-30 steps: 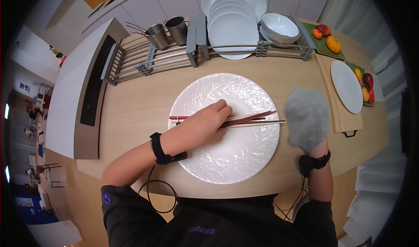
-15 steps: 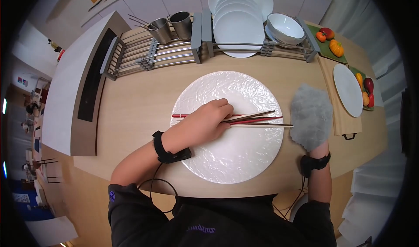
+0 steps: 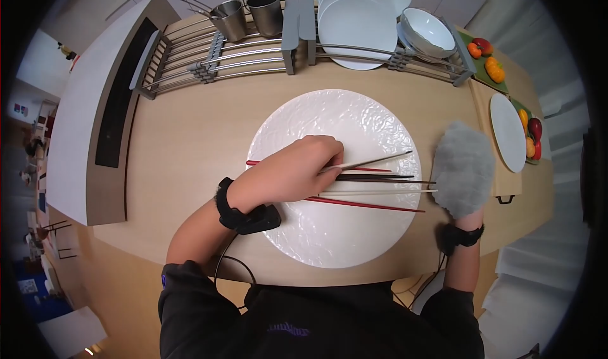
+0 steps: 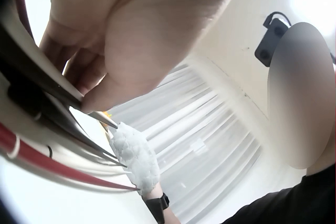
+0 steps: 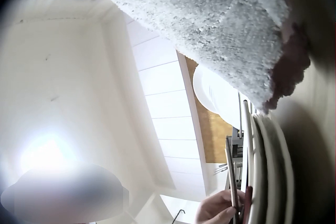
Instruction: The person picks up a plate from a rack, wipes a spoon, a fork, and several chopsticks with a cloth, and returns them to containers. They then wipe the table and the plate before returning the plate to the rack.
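A large round white plate (image 3: 342, 238) with a rippled rim is at the middle of the table. My left hand (image 3: 301, 169) is over its left half, thumb and fingers pinching a light chopstick with a dark tip (image 3: 380, 160), which slants up and to the right. Under and beside that hand several loose chopsticks, among them a red one (image 3: 380, 205), fan out across the plate. Right of the plate, a grey cloth (image 3: 464, 169) drapes over my right hand (image 3: 469, 220) and hides its fingers. Chopstick tips reach close to the cloth's left edge.
Behind the plate a metal dish rack (image 3: 247, 70) carries steel cups (image 3: 265, 13), upright white plates (image 3: 354, 29) and a white bowl (image 3: 430, 31). At right, a white oval plate (image 3: 508, 134) lies on a wooden board (image 3: 510, 185), near colourful vegetables (image 3: 494, 69). A white box-like unit stands at left.
The chopsticks, bunched together under my left hand before, now lie spread apart on the plate. One light chopstick is lifted at a slant in the fingers. The right hand stays under the cloth.
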Available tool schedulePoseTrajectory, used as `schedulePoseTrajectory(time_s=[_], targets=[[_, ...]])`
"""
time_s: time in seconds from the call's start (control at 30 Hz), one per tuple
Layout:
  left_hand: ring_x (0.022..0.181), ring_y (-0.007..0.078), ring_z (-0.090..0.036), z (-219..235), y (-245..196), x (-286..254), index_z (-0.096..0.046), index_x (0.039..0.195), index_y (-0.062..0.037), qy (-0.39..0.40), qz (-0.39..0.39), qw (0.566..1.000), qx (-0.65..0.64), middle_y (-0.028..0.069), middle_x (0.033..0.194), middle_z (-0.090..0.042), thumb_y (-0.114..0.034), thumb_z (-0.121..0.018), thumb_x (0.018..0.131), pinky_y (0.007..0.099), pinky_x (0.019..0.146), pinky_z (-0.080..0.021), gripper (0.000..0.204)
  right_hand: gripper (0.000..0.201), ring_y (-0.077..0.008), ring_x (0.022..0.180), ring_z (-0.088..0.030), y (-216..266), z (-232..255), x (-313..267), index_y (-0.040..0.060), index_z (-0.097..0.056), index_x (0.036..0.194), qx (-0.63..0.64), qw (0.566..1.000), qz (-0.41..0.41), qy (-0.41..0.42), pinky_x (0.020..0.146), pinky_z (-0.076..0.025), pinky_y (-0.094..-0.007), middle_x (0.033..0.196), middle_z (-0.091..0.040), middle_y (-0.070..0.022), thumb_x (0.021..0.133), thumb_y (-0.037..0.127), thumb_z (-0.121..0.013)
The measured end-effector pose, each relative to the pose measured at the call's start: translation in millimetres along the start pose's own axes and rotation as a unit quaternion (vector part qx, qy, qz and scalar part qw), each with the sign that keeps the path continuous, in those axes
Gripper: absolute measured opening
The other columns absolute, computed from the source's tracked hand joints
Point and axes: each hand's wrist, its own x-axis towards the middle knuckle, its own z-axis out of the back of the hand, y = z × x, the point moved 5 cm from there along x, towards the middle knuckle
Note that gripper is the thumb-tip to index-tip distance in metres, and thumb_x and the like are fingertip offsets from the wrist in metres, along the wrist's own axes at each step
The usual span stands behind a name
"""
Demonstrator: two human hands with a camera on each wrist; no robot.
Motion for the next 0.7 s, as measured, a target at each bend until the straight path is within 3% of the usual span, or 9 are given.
schedulePoseTrajectory(time_s=[0.03, 0.13, 0.2, 0.23, 0.3, 0.33, 0.47, 0.7], targets=[[0.081, 0.0355, -0.066, 2.5, 1.3, -1.6, -0.062, 0.095, 0.0034, -0.022, -0.008, 1.0, 0.003, 0.0201, 0.087, -0.066, -0.006, -0.065, 0.092, 0.0406, 0.075, -0.053, 0.01, 0.034, -0.0249, 0.112, -0.061, 2.3, 0.8, -0.2, 0.0076, -0.065, 0.118, 0.008, 1.0, -0.009, -0.014, 0.1, -0.046, -0.0364, 0.118, -0.066, -0.0069, 0.084, 0.009, -0.067], [0.077, 0.0359, -0.067, 11.5, 0.9, -5.7, -0.059, 0.098, 0.0032, -0.052, 0.001, 0.999, 0.005, 0.0203, 0.088, -0.067, -0.007, -0.063, 0.095, 0.0397, 0.075, -0.053, 0.011, 0.035, -0.0268, 0.113, -0.061, -16.2, -8.9, -14.5, 0.0077, -0.065, 0.119, 0.193, 0.969, -0.143, -0.056, 0.1, -0.045, -0.0371, 0.121, -0.065, -0.0077, 0.083, 0.01, -0.068], [0.076, 0.0351, -0.068, 23.0, -6.9, -8.2, -0.056, 0.1, 0.003, -0.028, 0.048, 0.998, -0.007, 0.02, 0.088, -0.068, -0.007, -0.061, 0.098, 0.0386, 0.076, -0.053, 0.011, 0.036, -0.0273, 0.114, -0.062, 3.3, -3.1, -3.7, 0.008, -0.067, 0.116, -0.06, 0.998, -0.01, -0.014, 0.102, -0.045, -0.036, 0.12, -0.067, -0.0077, 0.081, 0.009, -0.07], [0.076, 0.0339, -0.069, 24.4, -4.6, -9.4, -0.055, 0.1, 0.0029, -0.044, 0.047, 0.998, -0.024, 0.0199, 0.088, -0.069, -0.006, -0.06, 0.099, 0.0382, 0.076, -0.053, 0.011, 0.036, -0.0275, 0.114, -0.062, 13.5, -0.8, 1.1, 0.0081, -0.068, 0.115, -0.186, 0.981, 0.06, -0.005, 0.104, -0.045, -0.0355, 0.119, -0.067, -0.0077, 0.08, 0.009, -0.071], [0.075, 0.0316, -0.07, 23.9, -1.1, -10.1, -0.053, 0.101, 0.0029, -0.071, 0.038, 0.995, -0.061, 0.0198, 0.088, -0.069, -0.006, -0.057, 0.101, 0.0373, 0.077, -0.053, 0.01, 0.035, -0.0273, 0.114, -0.062, 13.8, 4.2, 5.4, 0.0082, -0.068, 0.113, -0.16, 0.985, 0.059, -0.004, 0.104, -0.044, -0.0352, 0.119, -0.068, -0.0075, 0.079, 0.009, -0.072], [0.077, 0.0253, -0.07, 25.2, -2.2, -10.2, -0.051, 0.105, 0.0018, -0.07, 0.035, 0.995, -0.058, 0.0157, 0.083, -0.066, -0.004, -0.053, 0.103, 0.0357, 0.078, -0.053, 0.006, 0.034, -0.0271, 0.114, -0.062, 12.7, 6.7, 6.8, 0.0082, -0.068, 0.113, -0.136, 0.989, 0.052, -0.006, 0.104, -0.044, -0.0351, 0.118, -0.068, -0.0074, 0.079, 0.009, -0.072], [0.073, 0.0184, -0.064, 30.7, -16.0, -14.6, -0.048, 0.11, -0.0007, -0.078, 0.041, 0.988, -0.126, 0.0085, 0.077, -0.057, -0.003, -0.048, 0.105, 0.032, 0.072, -0.051, 0.006, 0.032, -0.0266, 0.113, -0.062, 8.8, 12.6, 8.0, 0.0084, -0.069, 0.11, -0.092, 0.995, 0.024, -0.015, 0.106, -0.044, -0.0347, 0.116, -0.069, -0.0071, 0.078, 0.01, -0.073], [0.069, 0.0247, -0.054, 35.6, -54.9, -30.6, -0.054, 0.117, 0.0018, -0.136, -0.008, 0.99, -0.044, 0.0153, 0.079, -0.055, -0.006, -0.051, 0.104, 0.034, 0.068, -0.044, 0.016, 0.026, -0.026, 0.108, -0.064, 14.5, 19.1, 3.5, 0.008, -0.071, 0.1, -0.012, 0.996, -0.078, -0.046, 0.105, -0.045, -0.034, 0.109, -0.071, -0.006, 0.074, 0.01, -0.076]])
